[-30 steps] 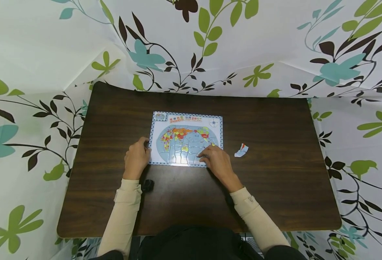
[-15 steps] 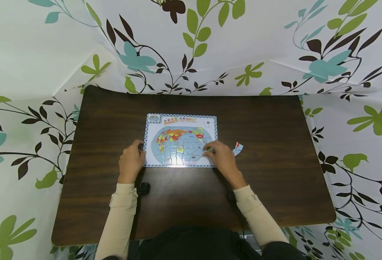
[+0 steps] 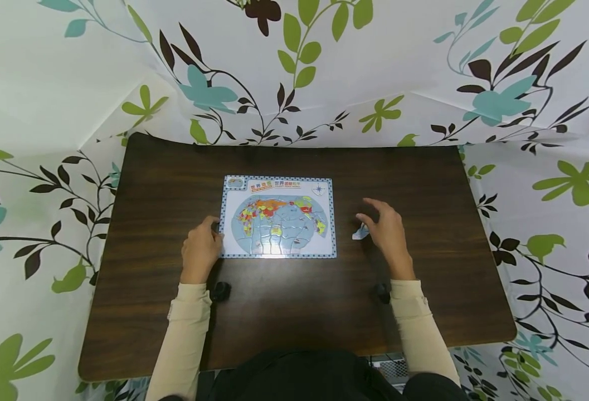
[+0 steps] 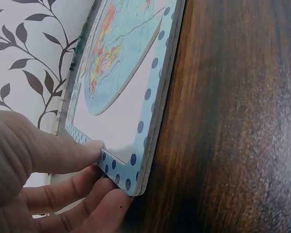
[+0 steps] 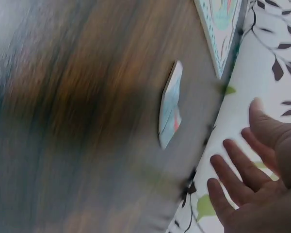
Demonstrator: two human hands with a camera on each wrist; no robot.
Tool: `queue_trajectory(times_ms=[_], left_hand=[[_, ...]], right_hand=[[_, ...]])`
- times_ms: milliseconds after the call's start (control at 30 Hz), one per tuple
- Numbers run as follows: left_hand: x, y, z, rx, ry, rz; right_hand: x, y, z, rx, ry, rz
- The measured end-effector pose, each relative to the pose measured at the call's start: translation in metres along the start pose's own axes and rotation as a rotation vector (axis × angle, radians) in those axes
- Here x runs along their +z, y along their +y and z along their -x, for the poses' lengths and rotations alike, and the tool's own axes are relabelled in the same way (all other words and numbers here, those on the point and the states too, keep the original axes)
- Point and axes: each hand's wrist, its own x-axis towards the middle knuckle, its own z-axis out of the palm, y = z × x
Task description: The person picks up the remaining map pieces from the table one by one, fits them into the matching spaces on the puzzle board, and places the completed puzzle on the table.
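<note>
A world map jigsaw puzzle (image 3: 279, 217) with a dotted blue border lies on the table. At its left side my left hand (image 3: 201, 250) grips the border. The left wrist view has the thumb (image 4: 82, 155) on the board's face near a corner and the other fingers (image 4: 87, 199) at its edge. One loose puzzle piece (image 5: 170, 107), pale blue with a bit of red, lies on the wood to the right of the board. My right hand (image 3: 387, 231) is over this piece, fingers spread and holding nothing; it partly hides the piece in the head view.
The brown wooden table (image 3: 274, 323) has rounded front corners. A leaf-patterned white sheet (image 3: 324, 72) hangs behind it and at both sides. Small black objects (image 3: 221, 291) show beside both wrists.
My right hand has left the map's lower right part and moved right to the loose piece. A coloured piece now shows in the map where its fingers were. The left hand keeps its grip.
</note>
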Motion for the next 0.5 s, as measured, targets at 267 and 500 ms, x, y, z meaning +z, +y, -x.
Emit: queue_trajectory(times_ms=[267,500], left_hand=[[0.001,0.002,-0.001,0.003,-0.008,-0.007],[-0.001,0.001,0.0,0.003,-0.022,-0.001]], right_hand=[[-0.003,0.017,0.012,0.162,0.039,0.215],[0.009,0.018,0.019,0.306,-0.005,0.196]])
